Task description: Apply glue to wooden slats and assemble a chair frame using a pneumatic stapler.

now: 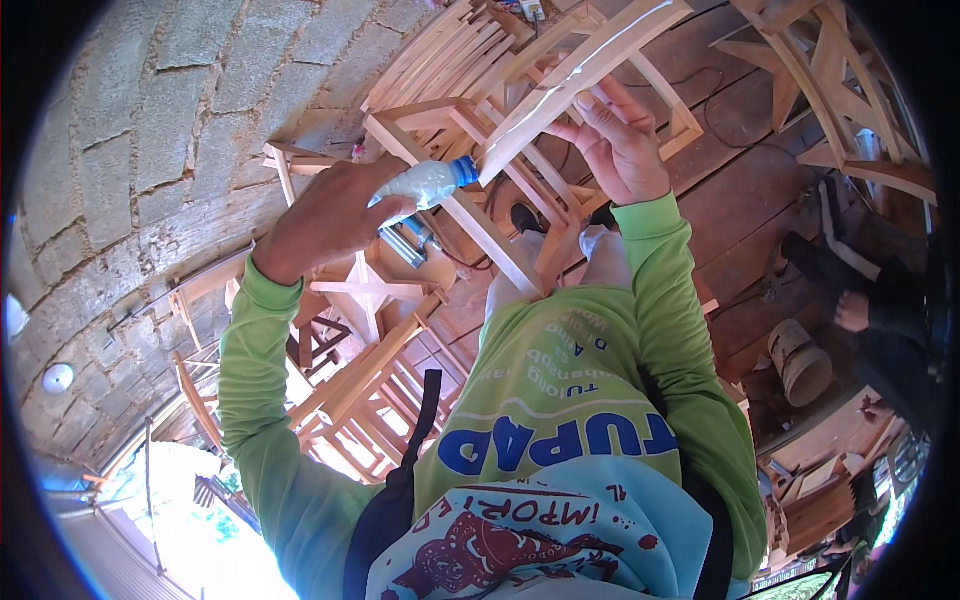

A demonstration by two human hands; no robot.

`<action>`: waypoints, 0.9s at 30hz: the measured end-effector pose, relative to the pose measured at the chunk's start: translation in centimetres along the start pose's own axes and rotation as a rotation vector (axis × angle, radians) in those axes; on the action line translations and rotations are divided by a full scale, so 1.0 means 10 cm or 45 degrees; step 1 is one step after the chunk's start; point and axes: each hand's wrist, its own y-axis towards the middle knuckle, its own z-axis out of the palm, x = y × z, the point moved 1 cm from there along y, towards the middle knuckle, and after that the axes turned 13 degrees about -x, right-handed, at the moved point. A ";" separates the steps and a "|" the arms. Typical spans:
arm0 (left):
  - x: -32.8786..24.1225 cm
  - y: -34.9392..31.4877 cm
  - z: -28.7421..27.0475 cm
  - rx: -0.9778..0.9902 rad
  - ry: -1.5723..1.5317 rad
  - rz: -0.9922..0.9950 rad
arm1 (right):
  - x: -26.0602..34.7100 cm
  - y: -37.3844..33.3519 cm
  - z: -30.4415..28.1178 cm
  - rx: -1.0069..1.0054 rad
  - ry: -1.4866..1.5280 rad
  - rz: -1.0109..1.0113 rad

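— So, which step is in hand, do you think?

— Gluing, by my reading; the left hand (335, 215) is wrapped round a white squeeze bottle (425, 183) with a blue cap, its nozzle set right against the near end of the pale wooden slat (580, 70); the right hand (615, 145) steadies that slat from beyond the bottle, fingers curled about its edge and thumb pressed on its face.

— And what does the next move call for?

— A steady squeeze and an even run of the nozzle along the slat, I judge, with the right hand keeping the wood from twisting; too much pressure could flood the edge.

— How does the slat look?

— Long, flat and light in colour, bare unfinished wood; it slants up and away from the bottle; a whitish streak shows along its face, which may be glue or only glare, I cannot tell which.

— What lies about the bottle?

— Just below it, a wooden chair frame (470, 215) of the same pale timber stands under both hands; left of the bottle rises a grey block wall (150, 130); well to the right, dark floor planks (740, 190) carry more frames, and a small wooden bucket (800, 362) sits far off beside another person's foot (852, 312).
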 end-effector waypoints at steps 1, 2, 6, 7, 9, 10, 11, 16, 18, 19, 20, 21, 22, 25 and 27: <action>0.00 -0.01 0.00 0.021 -0.038 -0.042 | 0.00 0.00 -0.02 -0.053 0.014 0.009; 0.00 -0.01 0.00 0.009 -0.036 -0.025 | 0.00 -0.01 -0.02 -0.013 0.029 0.005; -0.01 -0.04 0.03 0.119 0.023 -0.102 | 0.00 -0.03 -0.04 -0.062 -0.017 -0.001; -0.02 -0.05 0.04 0.128 0.013 -0.106 | -0.01 -0.03 -0.03 -0.042 -0.005 -0.011; -0.06 -0.04 0.08 0.043 0.018 -0.046 | -0.02 -0.05 -0.03 -0.037 0.019 -0.006; -0.08 -0.04 0.08 -0.006 -0.002 -0.013 | -0.03 -0.06 -0.04 -0.067 0.025 -0.002; -0.10 -0.03 0.08 -0.051 -0.010 0.035 | -0.04 -0.07 -0.04 -0.023 0.047 -0.003; -0.18 -0.04 -0.04 -0.133 0.002 0.072 | -0.12 -0.14 -0.12 -0.056 0.069 0.060; -0.19 -0.06 -0.10 -0.137 -0.031 0.006 | -0.09 -0.15 -0.16 -0.016 0.121 0.101; -0.19 -0.06 -0.13 -0.155 -0.098 -0.003 | -0.06 -0.14 -0.19 0.005 0.168 0.118; -0.21 -0.08 -0.13 -0.243 -0.073 0.054 | -0.04 -0.13 -0.21 0.008 0.185 0.127; -0.21 -0.10 -0.15 -0.276 -0.084 0.074 | -0.02 -0.13 -0.23 0.037 0.182 0.144; -0.22 -0.12 -0.16 -0.255 -0.078 0.077 | 0.01 -0.14 -0.26 -0.034 0.178 0.141; -0.23 -0.16 -0.15 -0.151 -0.068 0.015 | 0.06 -0.12 -0.30 -0.112 0.160 0.117; -0.26 -0.19 -0.11 -0.060 -0.060 -0.056 | 0.06 -0.11 -0.28 -0.111 0.129 0.112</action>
